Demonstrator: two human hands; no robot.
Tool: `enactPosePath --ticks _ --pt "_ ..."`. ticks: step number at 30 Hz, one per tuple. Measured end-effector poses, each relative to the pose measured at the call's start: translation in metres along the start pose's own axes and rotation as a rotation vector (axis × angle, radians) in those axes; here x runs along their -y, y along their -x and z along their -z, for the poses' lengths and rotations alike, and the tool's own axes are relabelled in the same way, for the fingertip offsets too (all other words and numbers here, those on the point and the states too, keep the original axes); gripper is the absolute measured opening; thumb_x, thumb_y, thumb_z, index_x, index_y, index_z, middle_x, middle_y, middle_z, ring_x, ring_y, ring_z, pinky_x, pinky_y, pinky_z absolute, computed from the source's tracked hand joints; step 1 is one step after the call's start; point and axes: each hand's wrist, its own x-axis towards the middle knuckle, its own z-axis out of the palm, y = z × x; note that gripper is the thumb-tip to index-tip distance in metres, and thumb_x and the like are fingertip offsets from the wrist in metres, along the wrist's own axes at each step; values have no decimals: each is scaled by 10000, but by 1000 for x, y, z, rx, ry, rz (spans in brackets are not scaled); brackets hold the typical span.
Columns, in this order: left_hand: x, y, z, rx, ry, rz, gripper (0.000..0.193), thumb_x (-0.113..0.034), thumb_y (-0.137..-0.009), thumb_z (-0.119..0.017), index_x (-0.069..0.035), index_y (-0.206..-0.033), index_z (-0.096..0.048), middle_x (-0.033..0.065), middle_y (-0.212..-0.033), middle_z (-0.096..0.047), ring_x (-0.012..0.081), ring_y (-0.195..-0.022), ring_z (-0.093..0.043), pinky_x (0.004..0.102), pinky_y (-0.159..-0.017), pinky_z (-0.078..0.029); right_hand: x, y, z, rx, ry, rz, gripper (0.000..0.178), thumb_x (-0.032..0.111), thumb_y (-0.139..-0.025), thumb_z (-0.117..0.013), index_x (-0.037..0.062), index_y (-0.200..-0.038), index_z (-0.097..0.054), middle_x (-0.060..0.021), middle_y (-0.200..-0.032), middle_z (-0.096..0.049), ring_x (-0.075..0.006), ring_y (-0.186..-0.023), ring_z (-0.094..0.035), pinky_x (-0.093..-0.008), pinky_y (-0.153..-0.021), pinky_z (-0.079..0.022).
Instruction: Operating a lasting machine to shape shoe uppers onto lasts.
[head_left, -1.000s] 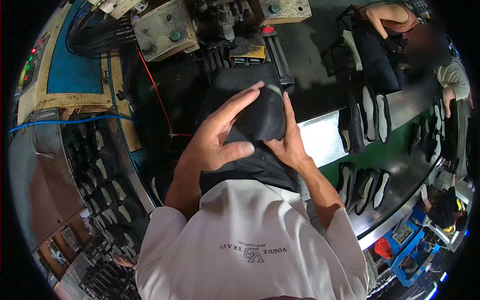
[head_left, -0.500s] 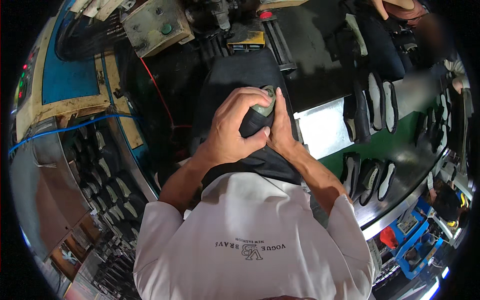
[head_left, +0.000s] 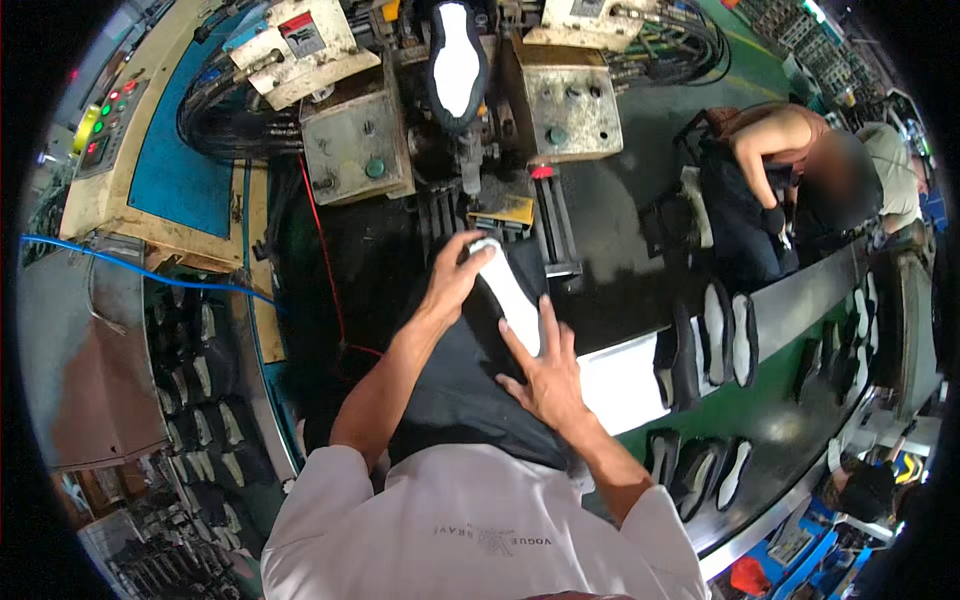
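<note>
A black shoe upper on a last, its white sole side facing up, lies over my dark-trousered lap. My left hand is closed on its far end, the thumb pressed on the white surface. Over the near end, my right hand has its fingers spread, fingertips touching the white bottom and its edge. Beyond my knees, a second black shoe with a white bottom sits sole up on a machine.
Control boxes flank the machine. Shoes stand along the metal-edged bench at right, and more fill a rack at left. A blue hose crosses the left side. Another person sits bent over at upper right.
The view has tipped up, showing more of the machine. My hands have moved apart from cupping the shoe's grey-green end; its white sole side now shows, with my right fingers spread.
</note>
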Motion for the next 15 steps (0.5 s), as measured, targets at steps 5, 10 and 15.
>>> enactPosePath --ticks 5,10,15 --pt "15 -61 25 89 -6 111 515 -430 -1063 -683 -8 -1356 -673 85 -1295 -699 216 -1214 -652 413 -1051 -520 -30 8 -22 -83 -157 -78 712 209 -843 -857 260 -1521 -642 -354 -1700 -224 -513 -1264 -513 -568 -1038 -524" --pt "-114 -190 51 -186 109 -438 765 -405 -1069 -684 -25 -1661 -384 200 -1549 -584 300 -1403 -577 401 -1174 -456 -36 -39 25 -242 -86 -191 671 190 -831 -865 167 -1478 -689 -363 -1695 -277 -528 -1352 -522 -563 -1120 -462" --pt "-205 -246 34 195 253 -208 855 -400 -1063 -690 -85 -1726 -254 189 -1614 -511 277 -1403 -562 384 -1159 -470 -20 -161 91 -368 103 -44 726 203 -847 -842 186 -1540 -628 -359 -1696 -275 -528 -1387 -508 -571 -1150 -443"
